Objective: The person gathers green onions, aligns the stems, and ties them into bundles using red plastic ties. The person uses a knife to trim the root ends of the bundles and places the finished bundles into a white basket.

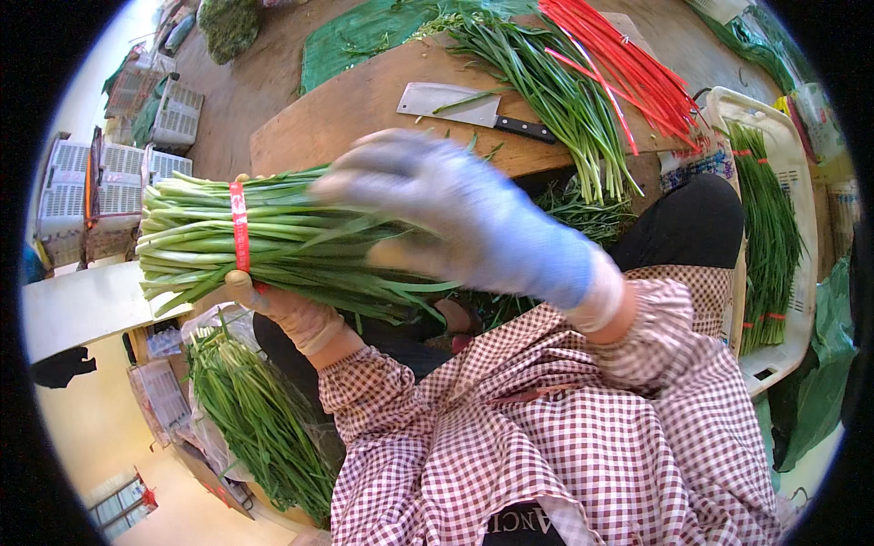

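My gloved left hand [280,304] grips a thick bunch of garlic chives [191,232] from below, its pale cut ends to the left. Near those ends a red printed band [239,225] wraps the stems. My right hand [437,198], in a blue and white glove and blurred, is over the leafy part with fingers spread; whether it touches the leaves I cannot tell. Beyond it, a cleaver [454,106] with a black handle lies on a wooden board [328,119]. Loose chives [539,95] lie to the cleaver's right, partly hanging over the board's edge.
Red tie strips [621,61] lie at the board's far right. A white plastic crate [795,273] on the right holds banded chives [765,239]. More chives [259,416] sit in a plastic bag at lower left. Slatted crates [123,177] stand at the far left, near a white tabletop [89,307].
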The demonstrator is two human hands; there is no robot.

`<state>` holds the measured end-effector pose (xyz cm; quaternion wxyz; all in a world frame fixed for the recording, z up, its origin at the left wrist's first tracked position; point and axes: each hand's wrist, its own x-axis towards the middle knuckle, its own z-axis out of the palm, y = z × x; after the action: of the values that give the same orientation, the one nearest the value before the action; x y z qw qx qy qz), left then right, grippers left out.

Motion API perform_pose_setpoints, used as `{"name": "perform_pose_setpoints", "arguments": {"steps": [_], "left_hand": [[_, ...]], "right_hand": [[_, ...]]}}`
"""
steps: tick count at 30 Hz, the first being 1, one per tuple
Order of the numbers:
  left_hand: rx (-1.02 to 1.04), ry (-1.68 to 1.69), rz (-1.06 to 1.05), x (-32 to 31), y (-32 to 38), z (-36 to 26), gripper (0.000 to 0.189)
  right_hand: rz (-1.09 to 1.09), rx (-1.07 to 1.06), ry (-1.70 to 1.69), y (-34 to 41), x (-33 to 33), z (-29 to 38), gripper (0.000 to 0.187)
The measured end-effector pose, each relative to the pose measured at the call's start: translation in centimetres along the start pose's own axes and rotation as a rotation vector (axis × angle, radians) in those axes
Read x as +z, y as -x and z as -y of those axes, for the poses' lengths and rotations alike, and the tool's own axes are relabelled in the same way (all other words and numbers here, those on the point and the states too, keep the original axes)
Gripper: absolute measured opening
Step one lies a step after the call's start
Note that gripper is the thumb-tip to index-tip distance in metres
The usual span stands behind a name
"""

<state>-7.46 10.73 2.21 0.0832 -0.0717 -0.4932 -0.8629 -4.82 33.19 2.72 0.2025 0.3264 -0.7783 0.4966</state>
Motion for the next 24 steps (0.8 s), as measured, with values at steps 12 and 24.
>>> {"name": "perform_pose_setpoints", "arguments": {"steps": [12, 24], "left_hand": [[0.328, 0.231, -0.069, -7.0, 0.0, -3.9, 0.107], [0.466, 0.489, 0.511, -3.0, -1.7, -3.6, 0.111]], "right_hand": [[0.919, 0.68, 0.313, 15.8, 1.5, -4.7, 0.023], [0.258, 0.365, 0.185, 7.4, 4.9, -3.7, 0.091]]}}
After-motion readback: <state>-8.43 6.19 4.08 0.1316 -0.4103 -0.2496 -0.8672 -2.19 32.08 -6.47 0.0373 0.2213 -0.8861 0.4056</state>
